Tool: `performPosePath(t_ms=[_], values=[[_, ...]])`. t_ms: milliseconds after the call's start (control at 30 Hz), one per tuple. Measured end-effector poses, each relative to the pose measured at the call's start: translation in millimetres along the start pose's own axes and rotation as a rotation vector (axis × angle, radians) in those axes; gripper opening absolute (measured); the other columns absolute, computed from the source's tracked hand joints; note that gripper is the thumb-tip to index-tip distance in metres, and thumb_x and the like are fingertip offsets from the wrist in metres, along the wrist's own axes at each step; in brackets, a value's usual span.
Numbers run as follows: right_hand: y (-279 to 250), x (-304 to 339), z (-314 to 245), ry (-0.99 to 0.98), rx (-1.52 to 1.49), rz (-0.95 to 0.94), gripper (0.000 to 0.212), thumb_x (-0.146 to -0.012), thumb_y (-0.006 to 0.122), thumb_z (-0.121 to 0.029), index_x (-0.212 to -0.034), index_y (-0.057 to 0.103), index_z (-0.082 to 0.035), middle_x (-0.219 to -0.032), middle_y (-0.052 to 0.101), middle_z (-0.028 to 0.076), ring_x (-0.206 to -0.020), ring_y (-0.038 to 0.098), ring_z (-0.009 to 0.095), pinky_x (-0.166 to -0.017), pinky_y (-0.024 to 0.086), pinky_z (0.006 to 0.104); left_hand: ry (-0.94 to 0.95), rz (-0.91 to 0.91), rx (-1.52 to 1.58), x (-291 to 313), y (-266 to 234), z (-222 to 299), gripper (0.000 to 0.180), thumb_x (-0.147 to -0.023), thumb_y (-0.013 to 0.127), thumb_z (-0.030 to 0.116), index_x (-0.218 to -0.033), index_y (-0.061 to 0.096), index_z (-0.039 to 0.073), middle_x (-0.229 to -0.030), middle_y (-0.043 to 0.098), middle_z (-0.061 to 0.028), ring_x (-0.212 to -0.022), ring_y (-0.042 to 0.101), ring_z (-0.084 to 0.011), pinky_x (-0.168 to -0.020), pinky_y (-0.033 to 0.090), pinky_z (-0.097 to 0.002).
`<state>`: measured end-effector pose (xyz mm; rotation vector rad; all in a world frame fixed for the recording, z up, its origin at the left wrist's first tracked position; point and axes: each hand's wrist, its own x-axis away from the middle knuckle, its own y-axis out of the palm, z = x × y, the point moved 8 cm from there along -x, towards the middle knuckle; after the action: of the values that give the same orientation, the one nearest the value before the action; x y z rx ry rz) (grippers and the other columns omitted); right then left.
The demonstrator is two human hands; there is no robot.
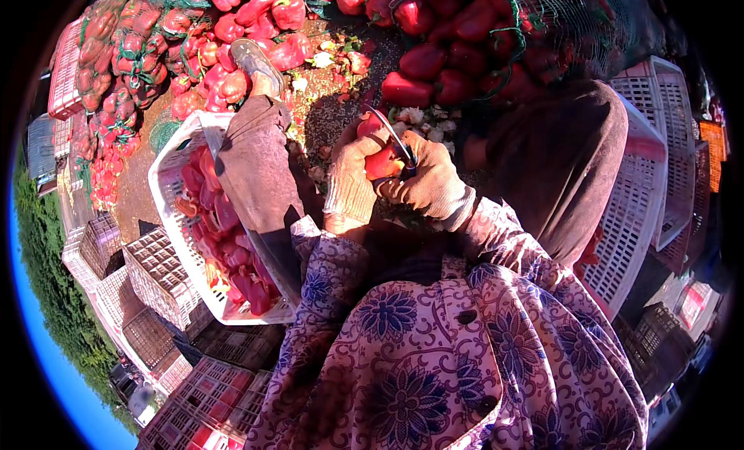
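Observation:
My left hand (350,182), in a pale, soiled work glove, grips a red bell pepper (383,163) in front of my lap. Closed around the dark handle of a knife (397,137) is my right hand (435,185), gloved as well. The thin curved blade rises past the pepper's right side, close against it. Whether the edge has entered the flesh I cannot tell. Beneath the hands, pale cut pepper cores (425,123) lie scattered on the ground. A white plastic crate (172,227) of red pepper pieces (225,225) stands by my left leg.
Whole red peppers (434,62) spill from a green net bag (601,31) ahead on the right. Filled net bags (139,47) are heaped at the far left. Another white crate (626,210) stands beside my right knee. Stacked crates (159,275) are behind on the left.

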<state>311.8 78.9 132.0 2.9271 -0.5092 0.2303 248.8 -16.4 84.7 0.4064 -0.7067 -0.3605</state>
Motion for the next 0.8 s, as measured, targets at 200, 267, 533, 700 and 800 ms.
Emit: performPosePath(t_ms=[200, 267, 533, 700, 800], values=[[6, 2, -1, 0.125, -0.181, 0.04, 0.032, -0.068, 0.074, -0.002, -0.099, 0.063, -0.003, -0.084, 0.066, 0.0, -0.076, 0.058, 0.007, -0.068, 0.05, 0.0255, -0.041, 0.028, 0.03, -3, -7, 2, 0.03, -0.087, 0.066, 0.023, -0.11, 0.059, 0.005, -0.096, 0.063, -0.0076, -0.081, 0.063, -0.017, -0.069, 0.055, -0.0299], [5, 1, -15, 0.128, -0.26, 0.02, 0.034, -0.065, 0.077, 0.003, -0.096, 0.062, -0.001, -0.085, 0.064, -0.001, -0.076, 0.058, 0.008, -0.067, 0.05, 0.0253, -0.106, 0.049, 0.073, 7, -1, 8, 0.017, -0.086, 0.067, 0.02, -0.095, 0.06, 0.008, -0.082, 0.06, -0.0023, -0.07, 0.059, -0.015, -0.058, 0.053, -0.0296], [19, -1, -12, 0.122, -0.221, 0.101, 0.038, -0.063, 0.082, 0.003, -0.095, 0.062, -0.003, -0.081, 0.064, -0.001, -0.074, 0.059, 0.011, -0.068, 0.051, 0.0269, 0.089, 0.078, 0.125, 31, 3, 65, 0.028, -0.079, 0.071, 0.013, -0.102, 0.057, 0.005, -0.086, 0.059, -0.005, -0.074, 0.061, -0.0188, -0.065, 0.054, -0.0302], [32, -7, -21, 0.01, 0.067, 0.023, 0.032, -0.066, 0.078, 0.004, -0.094, 0.063, -0.001, -0.084, 0.066, 0.0, -0.077, 0.06, 0.009, -0.07, 0.049, 0.0243, 0.793, 0.427, -0.724, 66, 7, 138, 0.043, -0.069, 0.076, 0.015, -0.104, 0.056, 0.002, -0.093, 0.061, -0.0151, -0.088, 0.062, -0.0308, -0.078, 0.048, -0.0404], [47, -9, -17, 0.014, 0.016, 0.017, 0.029, -0.068, 0.072, 0.003, -0.095, 0.064, -0.001, -0.084, 0.066, -0.001, -0.076, 0.058, 0.008, -0.071, 0.048, 0.0234, 0.961, 0.441, -0.797, 78, 3, 150, 0.044, -0.067, 0.078, 0.016, -0.104, 0.059, 0.003, -0.093, 0.063, -0.0153, -0.087, 0.063, -0.0309, -0.076, 0.05, -0.0376]])
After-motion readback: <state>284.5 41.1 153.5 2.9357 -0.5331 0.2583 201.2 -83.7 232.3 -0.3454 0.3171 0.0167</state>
